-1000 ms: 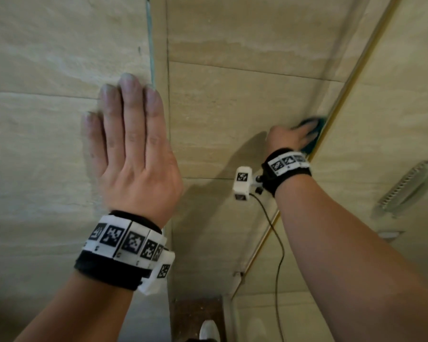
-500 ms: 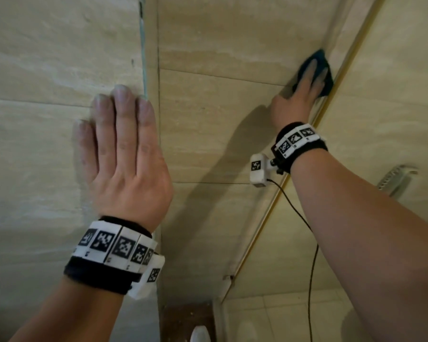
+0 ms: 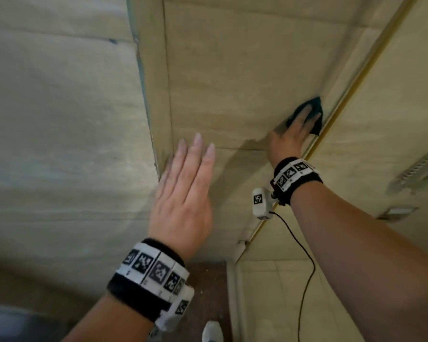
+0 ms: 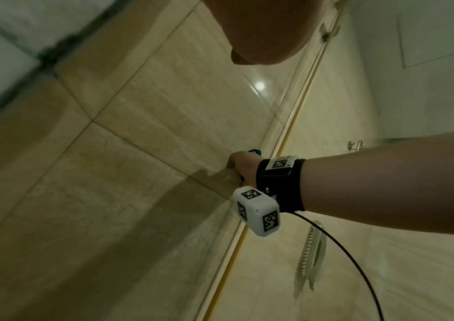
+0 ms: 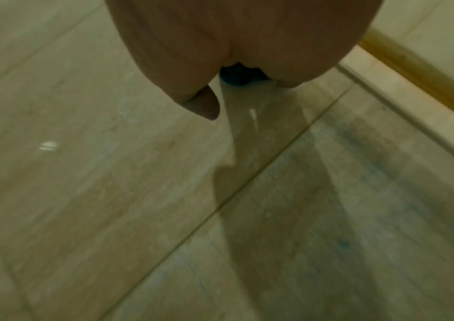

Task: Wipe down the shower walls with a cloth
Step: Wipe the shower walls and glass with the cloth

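My right hand [image 3: 303,120] presses a dark teal cloth [image 3: 315,111] flat against the beige tiled shower wall [image 3: 232,82], fingers straight on top of it. The cloth lies close to the gold trim [image 3: 356,77] at the wall's right edge. In the left wrist view a teal sliver of cloth [image 4: 255,151] shows past the right hand [image 4: 241,166]. In the right wrist view the cloth [image 5: 241,77] peeks out under my palm. My left hand [image 3: 193,164] is held up by the wall corner with straight fingers and holds nothing.
A second tiled wall [image 3: 59,119] meets the wiped one at a dark-grouted corner [image 3: 146,99]. Right of the trim is a glass panel [image 3: 393,119]. A black cable [image 3: 307,267] hangs from my right wrist camera. Dark floor and a shoe [image 3: 211,330] lie below.
My left hand has come off the left wall and moved right, across the corner. My right hand has slid the cloth up along the trim since a second ago.
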{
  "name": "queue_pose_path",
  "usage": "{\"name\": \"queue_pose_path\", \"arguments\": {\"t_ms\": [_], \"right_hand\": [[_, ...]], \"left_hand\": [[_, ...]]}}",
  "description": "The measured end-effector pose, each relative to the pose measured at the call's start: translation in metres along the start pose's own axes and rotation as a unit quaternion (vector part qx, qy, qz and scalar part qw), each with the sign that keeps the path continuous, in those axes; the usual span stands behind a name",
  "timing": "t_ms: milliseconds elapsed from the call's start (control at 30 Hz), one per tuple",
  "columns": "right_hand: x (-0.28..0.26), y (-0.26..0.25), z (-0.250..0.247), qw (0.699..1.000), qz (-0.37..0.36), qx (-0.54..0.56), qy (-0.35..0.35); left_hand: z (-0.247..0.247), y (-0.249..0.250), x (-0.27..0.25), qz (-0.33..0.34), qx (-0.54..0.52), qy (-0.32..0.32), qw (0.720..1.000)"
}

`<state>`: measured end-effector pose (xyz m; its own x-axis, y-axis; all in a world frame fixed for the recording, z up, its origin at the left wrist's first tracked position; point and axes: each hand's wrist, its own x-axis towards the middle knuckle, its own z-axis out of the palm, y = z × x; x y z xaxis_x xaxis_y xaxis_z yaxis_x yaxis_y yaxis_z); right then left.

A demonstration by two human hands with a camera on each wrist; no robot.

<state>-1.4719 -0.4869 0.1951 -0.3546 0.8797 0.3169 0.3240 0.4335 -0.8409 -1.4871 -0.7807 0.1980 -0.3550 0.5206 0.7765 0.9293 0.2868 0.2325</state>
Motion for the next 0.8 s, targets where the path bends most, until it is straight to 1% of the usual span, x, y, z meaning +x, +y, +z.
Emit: {"name": "queue_pose_path", "arguments": {"t_ms": [67, 167, 233, 333, 433, 500, 533, 633, 733, 800], "right_hand": [[-0.01, 0.013, 0.01, 1.0, -0.009, -0.017, -0.012], [-0.025, 0.031, 0.026, 0.999, -0.024, -0.042, -0.02], [-0.034, 0.042, 0.038, 0.998, -0.023, -0.054, -0.031], [-0.042, 0.057, 0.052, 0.996, -0.022, -0.069, -0.044], [-0.046, 0.067, 0.058, 0.995, -0.043, -0.079, -0.044], [-0.047, 0.073, 0.059, 0.994, -0.058, -0.087, -0.04], [-0.047, 0.076, 0.059, 0.993, -0.065, -0.092, -0.039], [-0.05, 0.086, 0.057, 0.988, -0.076, -0.117, -0.058], [-0.055, 0.096, 0.053, 0.982, -0.076, -0.143, -0.095], [-0.055, 0.102, 0.051, 0.98, -0.079, -0.156, -0.096]], "left_hand": [[0.012, -0.003, 0.001, -0.014, -0.014, -0.039, 0.999], [0.034, -0.011, -0.001, -0.048, -0.062, -0.129, 0.989], [0.048, -0.019, -0.007, -0.092, -0.073, -0.191, 0.974], [0.068, -0.025, -0.016, -0.165, -0.072, -0.279, 0.943], [0.086, -0.022, -0.016, -0.203, -0.069, -0.321, 0.923], [0.099, -0.023, -0.013, -0.226, -0.065, -0.335, 0.912], [0.106, -0.024, -0.011, -0.233, -0.062, -0.333, 0.912], [0.129, -0.029, -0.009, -0.247, -0.069, -0.309, 0.916], [0.145, -0.03, -0.011, -0.257, -0.094, -0.28, 0.92], [0.157, -0.031, -0.013, -0.255, -0.111, -0.258, 0.925]]}}
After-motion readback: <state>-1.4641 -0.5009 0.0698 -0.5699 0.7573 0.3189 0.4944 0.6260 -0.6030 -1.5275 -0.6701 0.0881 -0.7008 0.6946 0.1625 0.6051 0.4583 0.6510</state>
